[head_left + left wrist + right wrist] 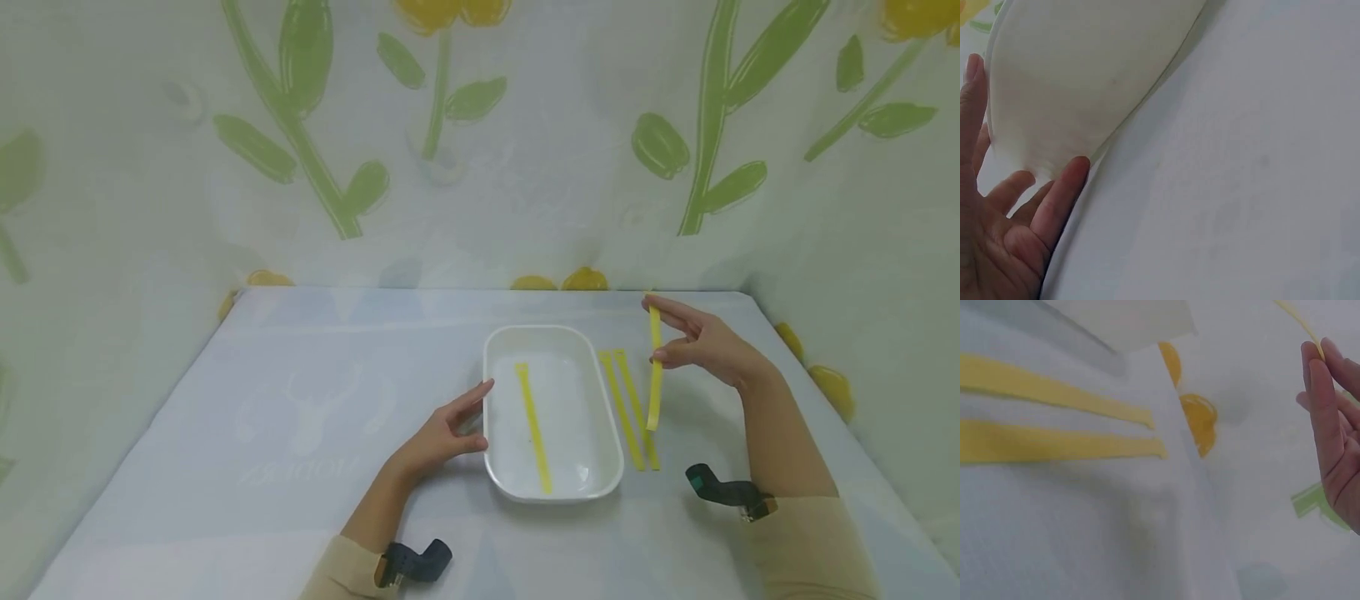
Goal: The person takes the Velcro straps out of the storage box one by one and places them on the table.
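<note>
A white rectangular tray [572,417] stands on the table, with one flat yellow strip [534,429] lying lengthwise inside. My left hand [442,437] touches the tray's left side with spread, relaxed fingers; in the left wrist view the fingertips rest against the outer wall of the tray [1085,81]. To the right of the tray my right hand [705,346] pinches another yellow strip [655,396] between thumb and fingers and holds it raised, hanging near upright. Two more yellow strips [1054,444] lie side by side on the table, between the tray and that hand.
The table [300,467] has a pale cloth with a faint deer-head print at left. Behind it hangs a curtain [555,183] with green leaves and yellow flowers, which also flanks both sides. Dark camera mounts [723,487] sit on both wrists.
</note>
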`<action>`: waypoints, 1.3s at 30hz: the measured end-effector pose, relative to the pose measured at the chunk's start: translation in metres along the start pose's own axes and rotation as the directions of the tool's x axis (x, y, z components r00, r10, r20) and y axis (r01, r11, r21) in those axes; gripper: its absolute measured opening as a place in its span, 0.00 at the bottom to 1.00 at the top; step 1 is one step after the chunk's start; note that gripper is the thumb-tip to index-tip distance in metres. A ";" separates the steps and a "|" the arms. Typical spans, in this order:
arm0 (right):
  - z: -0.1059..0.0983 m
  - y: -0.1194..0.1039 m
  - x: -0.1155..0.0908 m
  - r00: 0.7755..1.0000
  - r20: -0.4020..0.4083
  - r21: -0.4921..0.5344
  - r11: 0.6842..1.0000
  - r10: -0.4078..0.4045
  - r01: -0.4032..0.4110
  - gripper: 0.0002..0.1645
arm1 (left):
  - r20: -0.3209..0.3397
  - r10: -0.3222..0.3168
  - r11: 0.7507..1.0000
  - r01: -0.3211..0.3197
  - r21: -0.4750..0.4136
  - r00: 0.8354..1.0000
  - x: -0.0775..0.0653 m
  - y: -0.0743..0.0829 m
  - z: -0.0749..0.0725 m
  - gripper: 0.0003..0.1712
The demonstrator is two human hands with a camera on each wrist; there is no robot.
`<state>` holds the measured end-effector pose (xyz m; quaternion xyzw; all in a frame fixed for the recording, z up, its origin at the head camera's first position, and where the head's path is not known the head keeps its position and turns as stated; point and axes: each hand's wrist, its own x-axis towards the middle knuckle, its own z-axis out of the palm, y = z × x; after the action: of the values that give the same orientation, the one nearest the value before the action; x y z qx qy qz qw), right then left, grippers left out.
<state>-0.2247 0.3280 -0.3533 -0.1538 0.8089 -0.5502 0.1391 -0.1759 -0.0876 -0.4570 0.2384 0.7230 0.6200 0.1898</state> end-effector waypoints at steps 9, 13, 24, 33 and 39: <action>-0.008 0.011 -0.021 0.994 0.017 -0.091 0.991 0.104 -0.102 0.50 | 0.032 -0.028 0.989 0.033 -0.146 0.999 0.002 0.001 -0.005 0.45; -0.012 0.021 -0.027 0.990 0.070 -0.079 0.990 0.124 -0.118 0.49 | 0.032 -0.064 0.972 0.069 -0.226 0.997 0.003 0.002 -0.002 0.44; -0.007 0.045 -0.023 0.983 0.141 -0.011 0.993 0.115 -0.114 0.53 | -0.006 -0.086 0.981 0.084 -0.173 0.996 0.002 0.005 -0.005 0.44; 0.008 0.064 -0.014 0.983 0.130 -0.029 0.991 0.130 -0.127 0.54 | 0.004 -0.105 0.977 0.104 -0.188 0.995 -0.001 0.005 -0.002 0.45; 0.015 0.068 -0.007 0.986 0.102 -0.052 0.990 0.135 -0.130 0.56 | 0.001 -0.098 0.980 0.097 -0.177 0.995 -0.002 0.006 -0.004 0.43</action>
<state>-0.2191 0.3417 -0.4220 -0.1315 0.8210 -0.5125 0.2144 -0.1763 -0.0912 -0.4506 0.1825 0.6767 0.6726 0.2374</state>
